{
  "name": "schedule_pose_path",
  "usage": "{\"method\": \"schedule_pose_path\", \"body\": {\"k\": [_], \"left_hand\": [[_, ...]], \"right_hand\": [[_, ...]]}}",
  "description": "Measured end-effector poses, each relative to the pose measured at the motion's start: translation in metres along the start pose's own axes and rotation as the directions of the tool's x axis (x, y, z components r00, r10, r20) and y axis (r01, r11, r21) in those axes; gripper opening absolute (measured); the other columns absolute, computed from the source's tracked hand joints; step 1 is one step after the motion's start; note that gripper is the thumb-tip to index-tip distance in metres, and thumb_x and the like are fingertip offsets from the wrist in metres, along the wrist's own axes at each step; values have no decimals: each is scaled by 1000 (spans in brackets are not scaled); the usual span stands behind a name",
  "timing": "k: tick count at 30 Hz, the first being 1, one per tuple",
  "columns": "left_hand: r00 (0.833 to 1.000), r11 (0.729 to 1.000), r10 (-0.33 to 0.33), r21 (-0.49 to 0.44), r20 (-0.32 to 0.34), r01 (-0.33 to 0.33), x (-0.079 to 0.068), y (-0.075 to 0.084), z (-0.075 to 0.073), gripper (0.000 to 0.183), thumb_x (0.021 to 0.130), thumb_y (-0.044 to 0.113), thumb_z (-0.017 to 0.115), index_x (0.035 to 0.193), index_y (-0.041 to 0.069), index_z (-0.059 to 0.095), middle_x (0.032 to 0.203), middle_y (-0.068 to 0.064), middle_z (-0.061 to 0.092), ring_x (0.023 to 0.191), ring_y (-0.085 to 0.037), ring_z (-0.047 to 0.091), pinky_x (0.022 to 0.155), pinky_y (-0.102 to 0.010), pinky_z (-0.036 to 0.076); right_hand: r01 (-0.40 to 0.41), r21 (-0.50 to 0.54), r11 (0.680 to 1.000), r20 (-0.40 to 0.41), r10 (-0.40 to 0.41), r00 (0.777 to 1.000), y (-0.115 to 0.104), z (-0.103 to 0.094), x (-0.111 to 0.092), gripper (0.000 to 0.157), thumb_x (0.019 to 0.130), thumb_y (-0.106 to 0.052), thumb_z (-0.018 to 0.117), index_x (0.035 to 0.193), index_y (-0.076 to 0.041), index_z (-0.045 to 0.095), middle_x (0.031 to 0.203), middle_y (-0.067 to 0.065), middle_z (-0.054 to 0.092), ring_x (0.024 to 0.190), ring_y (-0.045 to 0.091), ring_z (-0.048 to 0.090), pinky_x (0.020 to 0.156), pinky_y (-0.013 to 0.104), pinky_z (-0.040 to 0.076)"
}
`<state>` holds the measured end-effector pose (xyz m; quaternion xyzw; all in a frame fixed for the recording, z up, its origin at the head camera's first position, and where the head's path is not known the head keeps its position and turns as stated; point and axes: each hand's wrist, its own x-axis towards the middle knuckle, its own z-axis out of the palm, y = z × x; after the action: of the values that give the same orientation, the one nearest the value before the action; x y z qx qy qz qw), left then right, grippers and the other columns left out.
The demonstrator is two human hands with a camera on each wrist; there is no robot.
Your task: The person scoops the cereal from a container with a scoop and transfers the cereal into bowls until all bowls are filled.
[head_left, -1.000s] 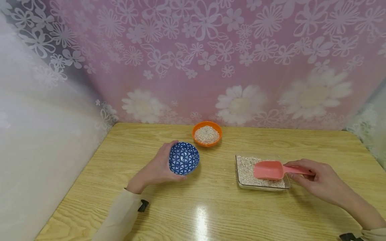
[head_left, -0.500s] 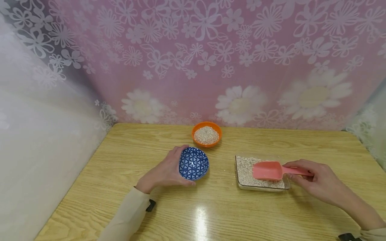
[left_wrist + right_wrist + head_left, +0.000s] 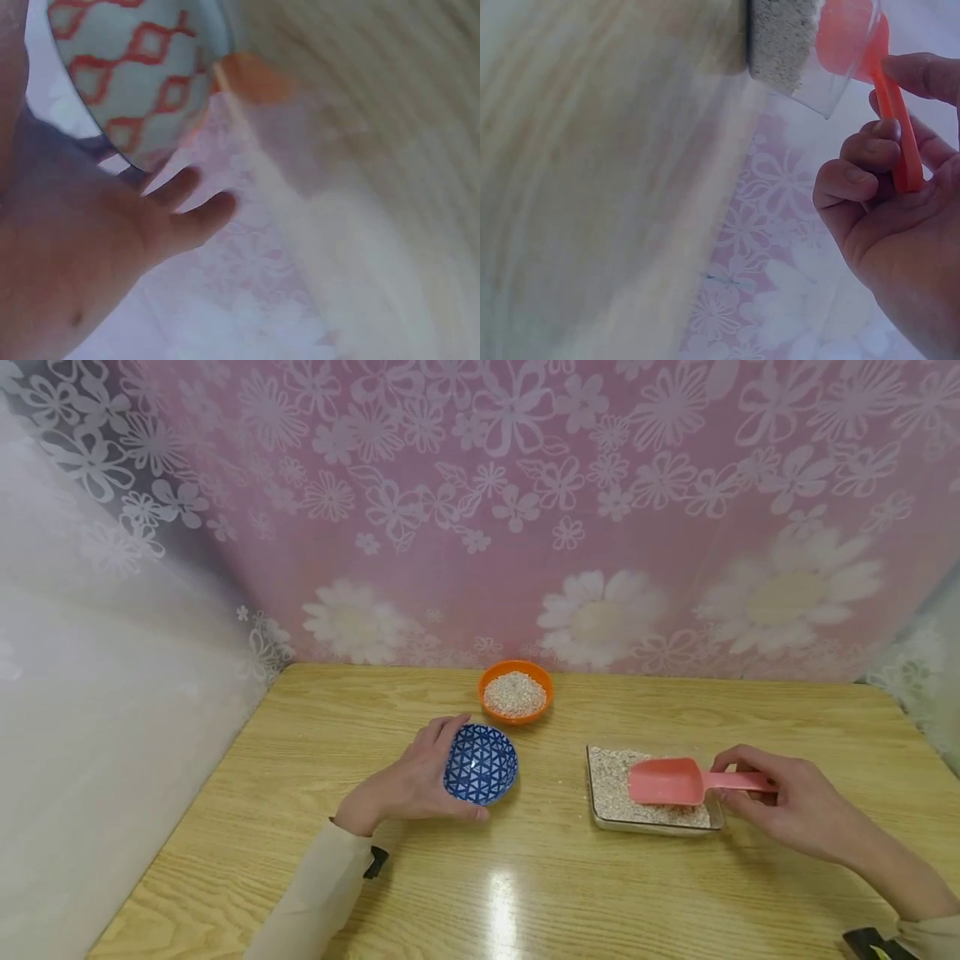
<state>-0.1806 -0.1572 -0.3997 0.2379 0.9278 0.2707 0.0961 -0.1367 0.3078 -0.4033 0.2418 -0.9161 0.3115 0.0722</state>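
Note:
My left hand [image 3: 415,777] grips a small bowl [image 3: 483,766] by its left side, thumb at the near rim and fingers at the far rim. Blue triangles pattern its inside; the left wrist view shows a white outside [image 3: 135,56] with red marks. Whether it touches the table cannot be told. At the right, my right hand [image 3: 798,802] holds the handle of a pink scoop [image 3: 667,782]. The scoop's blade rests over pale oat flakes [image 3: 611,781] in a clear rectangular container [image 3: 652,828]. In the right wrist view, fingers and thumb close around the handle [image 3: 900,142].
An orange bowl [image 3: 549,693] filled with similar flakes stands behind the blue bowl, near the table's back edge. A few loose flakes lie left of the container. Floral curtain [image 3: 450,568] hangs behind the wooden table [image 3: 570,893], with pale cloth at the left.
My left hand has carried the patterned bowl rightward and a little nearer to me, then nearly stopped. My right hand and the scoop have stayed almost in place.

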Motion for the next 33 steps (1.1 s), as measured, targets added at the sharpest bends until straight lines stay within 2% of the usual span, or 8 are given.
{"method": "schedule_pose_path", "body": {"k": [2,5,8,10,14,19,28,33], "left_hand": [[996,999,46,17,-78,-45,2,8,0,122,72,60,86,164,22,17,162,-8,27,146,-32,34,115,-59,40],[969,991,127,-8,-213,-132,5,28,2,104,80,52,84,161,25,25,159,-6,32,145,-28,36,114,-56,43],[948,979,163,-76,-273,-190,8,52,9,91,86,46,81,159,28,31,157,-2,37,145,-23,39,114,-52,44],[951,972,158,-129,-264,-197,10,67,15,86,88,45,79,159,29,32,157,0,39,145,-20,40,115,-51,43],[971,966,122,-202,-204,-164,16,92,32,87,90,45,77,161,30,28,158,3,38,145,-18,40,116,-49,42],[991,976,77,-194,-110,-98,27,114,55,97,87,55,76,163,34,19,161,1,32,144,-18,40,113,-47,46],[1000,996,6,-94,0,-6,56,117,80,123,77,66,81,165,27,5,166,-5,24,151,-25,31,111,-50,47],[996,998,40,-60,81,-35,71,116,86,130,74,66,83,166,24,1,170,-6,22,156,-28,26,120,-48,38]], "right_hand": [[36,-11,999,0,-36,999,-1,-2,2,34,87,-3,79,107,-27,64,67,-20,51,54,-4,40,48,20,34],[77,-28,997,5,-77,997,-3,-6,7,35,85,-1,79,104,-27,64,63,-22,43,53,-6,34,48,19,32],[84,-55,995,6,-84,996,-5,-11,11,38,83,0,80,103,-28,63,64,-23,37,54,-7,30,49,18,30],[88,-72,994,10,-87,996,-5,-13,13,39,83,0,80,103,-28,63,64,-22,35,55,-7,28,49,18,29],[97,-108,989,5,-97,995,-6,-18,16,39,82,-1,80,104,-28,63,66,-21,36,56,-7,27,50,19,27],[84,-141,986,4,-84,996,-8,-26,18,38,83,-2,80,103,-30,62,68,-21,43,56,-7,30,51,20,28],[71,-238,969,50,-61,997,-12,-40,20,36,81,-6,83,98,-27,59,63,-19,32,56,-7,25,53,20,25],[77,-290,954,86,-54,995,-17,-48,23,33,82,-11,84,95,-28,59,61,-21,34,55,-7,24,52,19,24]]}}
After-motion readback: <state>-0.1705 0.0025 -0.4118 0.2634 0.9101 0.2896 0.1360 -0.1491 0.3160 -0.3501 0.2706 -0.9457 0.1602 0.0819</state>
